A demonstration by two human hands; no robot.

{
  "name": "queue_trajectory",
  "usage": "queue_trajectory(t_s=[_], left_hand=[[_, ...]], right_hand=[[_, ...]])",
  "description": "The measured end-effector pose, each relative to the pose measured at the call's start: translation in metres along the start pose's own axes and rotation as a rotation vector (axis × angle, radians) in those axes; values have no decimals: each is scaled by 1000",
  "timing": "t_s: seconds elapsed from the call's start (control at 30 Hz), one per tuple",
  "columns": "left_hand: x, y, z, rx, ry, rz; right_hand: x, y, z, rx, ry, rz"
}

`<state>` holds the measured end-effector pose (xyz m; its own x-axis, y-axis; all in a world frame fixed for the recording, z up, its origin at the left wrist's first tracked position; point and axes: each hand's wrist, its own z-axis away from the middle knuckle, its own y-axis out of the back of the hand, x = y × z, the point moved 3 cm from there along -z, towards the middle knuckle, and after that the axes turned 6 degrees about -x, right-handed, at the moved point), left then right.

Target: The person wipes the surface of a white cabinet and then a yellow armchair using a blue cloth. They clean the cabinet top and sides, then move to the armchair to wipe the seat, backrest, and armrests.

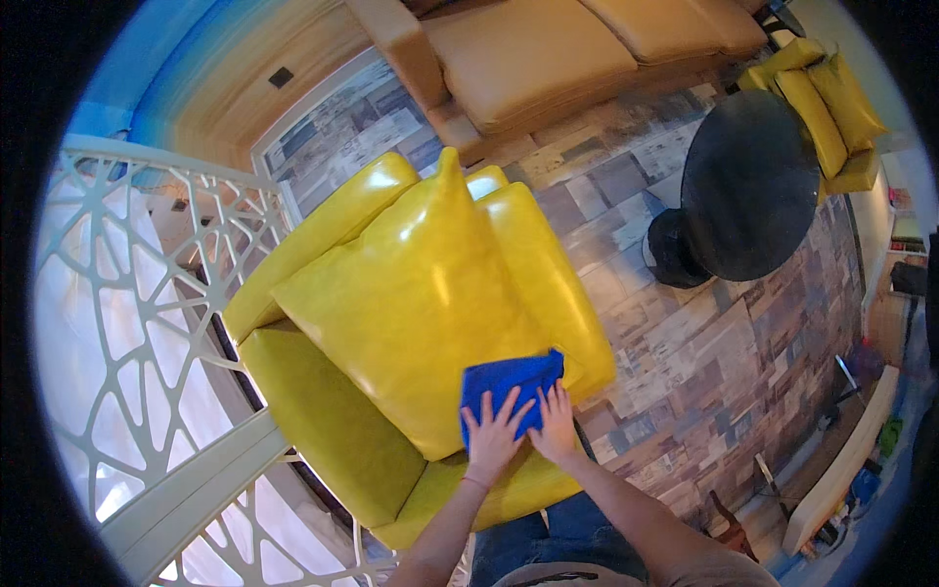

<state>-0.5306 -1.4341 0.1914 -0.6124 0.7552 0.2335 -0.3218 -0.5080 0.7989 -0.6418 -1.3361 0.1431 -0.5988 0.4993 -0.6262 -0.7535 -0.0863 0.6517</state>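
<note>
A blue cloth point(509, 383) lies spread on the near corner of a large glossy yellow cushion point(421, 293). The cushion rests on a yellow armchair point(323, 421). My left hand point(492, 440) presses flat on the cloth with its fingers spread. Just to its right, my right hand point(558, 428) also lies flat, with its fingertips on the cloth's right edge. Both forearms come up from the lower edge of the picture. Neither hand grips anything.
A white lattice screen point(127, 323) stands at the left. A round black table point(748, 186) stands at the right, with more yellow cushions point(827, 103) beyond it. A tan sofa point(548, 54) sits at the top. The floor is patchwork tile point(724, 342).
</note>
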Motion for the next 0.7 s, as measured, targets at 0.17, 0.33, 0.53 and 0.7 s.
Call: queue_trajectory(t_s=[0.17,0.33,0.53,0.7], left_hand=[[-97,18,29,259,284,67],[-194,92,-11,659,413,364],[-205,89,-2,842,471,527],[-126,-30,57,640,506,765]], right_hand=[[-104,17,-66,41,260,77],[-208,65,-181,226,588,132],[-249,53,-197,208,682,211],[-171,1,-92,-154,615,370]])
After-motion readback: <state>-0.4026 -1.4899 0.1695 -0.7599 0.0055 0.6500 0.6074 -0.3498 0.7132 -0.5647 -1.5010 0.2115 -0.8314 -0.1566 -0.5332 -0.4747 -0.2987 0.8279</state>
